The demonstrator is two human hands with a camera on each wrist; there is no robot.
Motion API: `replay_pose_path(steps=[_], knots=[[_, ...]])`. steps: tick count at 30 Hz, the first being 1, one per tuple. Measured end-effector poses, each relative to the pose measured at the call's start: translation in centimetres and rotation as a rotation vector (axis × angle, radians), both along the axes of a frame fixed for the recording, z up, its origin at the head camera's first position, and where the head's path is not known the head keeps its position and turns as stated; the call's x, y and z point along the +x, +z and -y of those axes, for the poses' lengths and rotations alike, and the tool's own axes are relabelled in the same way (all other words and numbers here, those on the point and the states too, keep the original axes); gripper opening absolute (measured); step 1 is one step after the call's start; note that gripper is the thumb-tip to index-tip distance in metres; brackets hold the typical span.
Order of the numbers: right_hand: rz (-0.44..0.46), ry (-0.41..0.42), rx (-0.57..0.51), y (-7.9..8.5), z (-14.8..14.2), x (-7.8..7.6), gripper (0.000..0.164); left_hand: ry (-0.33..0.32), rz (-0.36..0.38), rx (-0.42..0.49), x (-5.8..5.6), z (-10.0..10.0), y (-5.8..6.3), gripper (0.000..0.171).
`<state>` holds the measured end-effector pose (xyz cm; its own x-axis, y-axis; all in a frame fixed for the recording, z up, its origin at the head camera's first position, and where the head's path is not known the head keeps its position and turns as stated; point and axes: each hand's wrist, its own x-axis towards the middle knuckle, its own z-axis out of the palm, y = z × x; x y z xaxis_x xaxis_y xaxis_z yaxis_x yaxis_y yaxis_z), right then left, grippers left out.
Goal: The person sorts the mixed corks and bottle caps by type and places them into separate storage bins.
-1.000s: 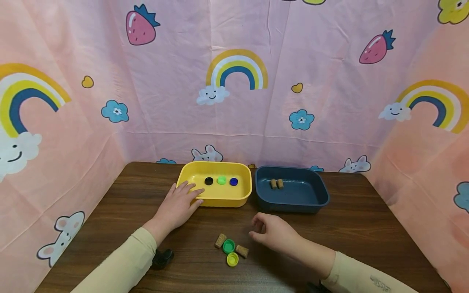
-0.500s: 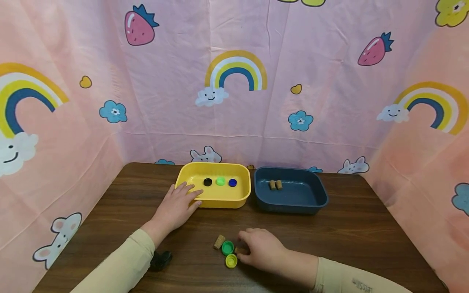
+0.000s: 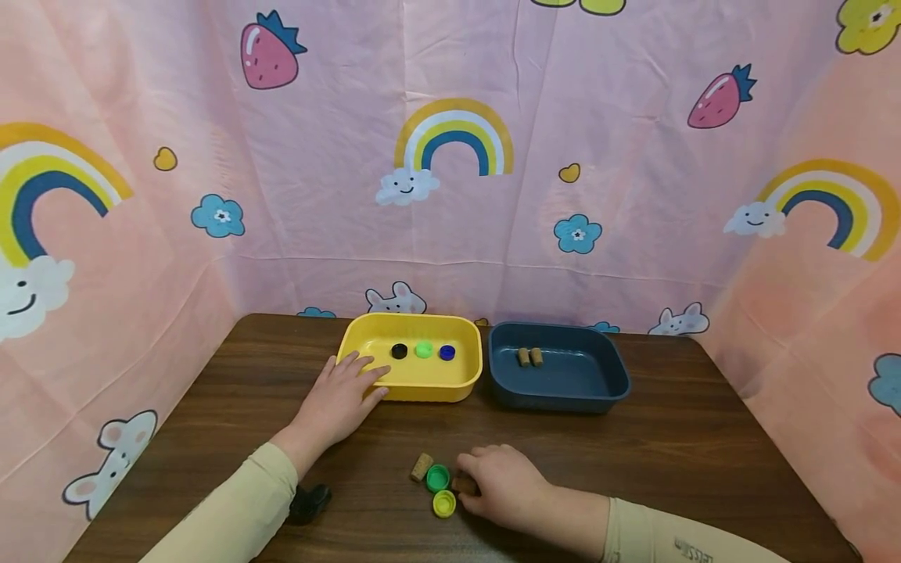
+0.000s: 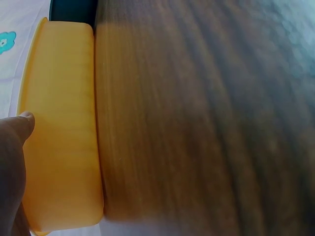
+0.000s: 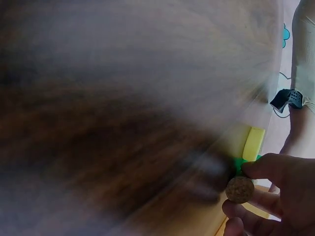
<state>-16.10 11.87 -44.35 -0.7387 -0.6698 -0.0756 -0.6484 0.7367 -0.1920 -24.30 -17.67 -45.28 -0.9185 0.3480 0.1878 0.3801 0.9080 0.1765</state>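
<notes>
Brown desk [image 3: 676,438], printed pink cloth [image 3: 352,223] behind. The right grip [image 3: 505,485] has reached the right cork [image 5: 240,190]; thumb and fingers clamp it, pressure hard to judge. One cork [image 3: 421,467] remains loose, left of the green cap [image 3: 438,478] and yellow cap [image 3: 444,504]. Left grip [image 3: 339,399]: fingers spread over the far yellow tray [image 3: 429,393], left of the blue tray [image 3: 580,375].

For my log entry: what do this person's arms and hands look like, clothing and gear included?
The left hand and right hand are ungloved. The left sleeve and right sleeve are long and pale beige; the right bears dark lettering, hard to read. A black device sits at the left wrist.
</notes>
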Motion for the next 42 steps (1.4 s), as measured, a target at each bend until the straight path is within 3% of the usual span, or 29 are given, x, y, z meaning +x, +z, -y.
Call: replay_pose_path(steps=[15,23,27,33,37,42], knots=[[-0.045,-0.022,-0.039,1.1,-1.1,-0.6,0.013,-0.003,-0.016,0.007,-0.2,0.1,-0.5,0.046],[-0.019,-0.09,-0.153,2.5,-2.0,-1.1,0.012,0.004,-0.003,0.021,-0.1,0.1,-0.4,0.046],[0.074,-0.156,-0.207,3.3,-2.7,-1.8,0.011,0.007,-0.001,0.021,-0.1,0.1,-0.4,0.047],[0.226,-0.337,-0.283,5.1,-4.5,-3.9,0.011,0.01,0.0,0.019,-0.1,0.0,-0.4,0.047],[0.252,-0.438,-0.308,5.9,-5.9,-5.2,0.011,0.011,0.0,0.015,-0.2,0.0,-0.5,0.047],[0.262,-0.486,-0.321,6.8,-7.2,-6.2,0.015,0.006,-0.002,0.017,-0.3,0.0,-0.5,0.047]])
